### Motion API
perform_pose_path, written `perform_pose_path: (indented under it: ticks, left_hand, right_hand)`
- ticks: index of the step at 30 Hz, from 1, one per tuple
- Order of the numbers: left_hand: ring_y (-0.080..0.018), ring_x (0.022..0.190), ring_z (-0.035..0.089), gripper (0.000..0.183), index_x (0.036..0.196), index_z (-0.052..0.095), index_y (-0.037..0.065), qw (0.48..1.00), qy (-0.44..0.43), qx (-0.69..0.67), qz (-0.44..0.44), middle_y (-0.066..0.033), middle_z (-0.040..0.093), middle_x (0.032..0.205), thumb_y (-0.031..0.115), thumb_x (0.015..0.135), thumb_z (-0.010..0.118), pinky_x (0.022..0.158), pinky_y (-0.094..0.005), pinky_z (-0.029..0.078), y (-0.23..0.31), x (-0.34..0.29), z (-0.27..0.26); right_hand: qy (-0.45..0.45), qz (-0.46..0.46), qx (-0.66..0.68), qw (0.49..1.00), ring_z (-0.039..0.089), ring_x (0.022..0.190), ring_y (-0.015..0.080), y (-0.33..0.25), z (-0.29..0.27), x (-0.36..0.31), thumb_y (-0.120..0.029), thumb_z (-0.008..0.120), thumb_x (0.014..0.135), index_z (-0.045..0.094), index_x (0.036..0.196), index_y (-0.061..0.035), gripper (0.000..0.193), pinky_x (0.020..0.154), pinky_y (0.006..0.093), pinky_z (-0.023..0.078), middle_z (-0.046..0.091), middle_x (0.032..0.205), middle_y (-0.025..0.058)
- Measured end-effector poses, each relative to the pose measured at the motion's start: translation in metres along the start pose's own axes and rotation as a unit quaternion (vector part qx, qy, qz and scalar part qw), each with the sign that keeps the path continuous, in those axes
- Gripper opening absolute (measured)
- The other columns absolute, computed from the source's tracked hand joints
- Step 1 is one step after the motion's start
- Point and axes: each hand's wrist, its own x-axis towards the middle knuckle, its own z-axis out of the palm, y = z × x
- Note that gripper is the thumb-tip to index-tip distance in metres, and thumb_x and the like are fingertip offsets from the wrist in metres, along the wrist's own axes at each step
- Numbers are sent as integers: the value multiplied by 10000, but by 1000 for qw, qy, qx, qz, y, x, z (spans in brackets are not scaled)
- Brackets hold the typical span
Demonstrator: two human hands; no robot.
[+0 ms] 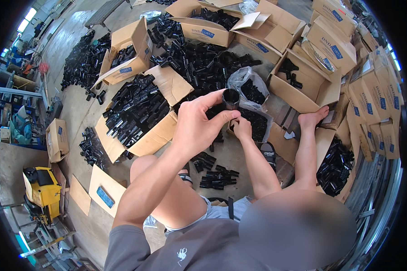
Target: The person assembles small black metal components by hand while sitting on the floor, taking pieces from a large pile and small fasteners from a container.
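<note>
My left hand (195,123) is raised in the middle of the view, thumb and forefinger closed round a black tubular fitting (231,98). The round open end of the fitting faces up. Just below it, my right hand (243,128) has its fingers curled together near the left thumb. Whatever those fingers may grip is too small or hidden to make out. Under the hands stands a lined box of small black parts (257,125), with a clear plastic bag (242,77) of similar parts behind it. Several black fittings (218,177) lie on the floor between my legs.
An open carton (160,128) heaped with black tubes is at left. A large pile of black fittings (196,61) spreads beyond. Another carton (309,92) holds a few fittings at right, near stacked boxes (371,97). A phone (105,197) lies on cardboard at lower left.
</note>
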Motion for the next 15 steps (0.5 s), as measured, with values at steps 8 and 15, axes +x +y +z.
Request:
perform_pose_path:
  ticks: [8, 15]
  left_hand:
    - [-19, 880, 615, 325, 1218, 717, 15, 999, -11, -37, -19, -29, 782, 984, 62, 901, 773, 817, -229, 506, 2, -3, -8]
    - [-40, 930, 648, 362, 1245, 707, 3, 998, -43, -22, -29, -26, 777, 1037, 53, 894, 783, 857, -242, 517, -3, -5, -2]
  right_hand:
    - [45, 73, 400, 912, 680, 830, 126, -21, -63, -43, -91, 657, 937, 670, 1178, -43, 246, 706, 276, 546, 686, 927, 46]
    - [-67, -44, 528, 845, 673, 959, 119, -98, -154, -104, -91, 559, 1025, 610, 1318, -78, 298, 796, 240, 509, 712, 1035, 56]
